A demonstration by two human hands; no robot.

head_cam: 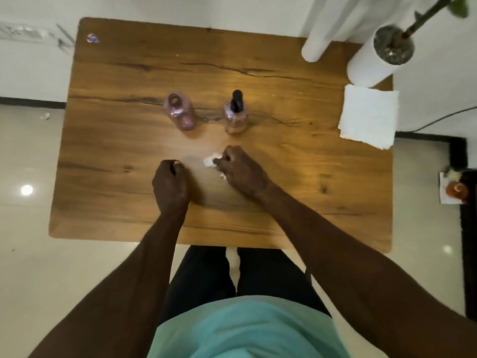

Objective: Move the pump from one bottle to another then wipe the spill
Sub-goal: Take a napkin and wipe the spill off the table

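While mostly hidden, white tissue (210,161) shows under the right hand (238,170).

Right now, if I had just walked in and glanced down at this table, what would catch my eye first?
Probably the two pinkish bottles mid-table: the left bottle stands open, while the right bottle carries the black pump. Just in front, the right hand grips a crumpled white tissue against the wooden table beside a dull wet patch, and the left hand rests nearby as a fist. A stack of white napkins lies at the right edge.
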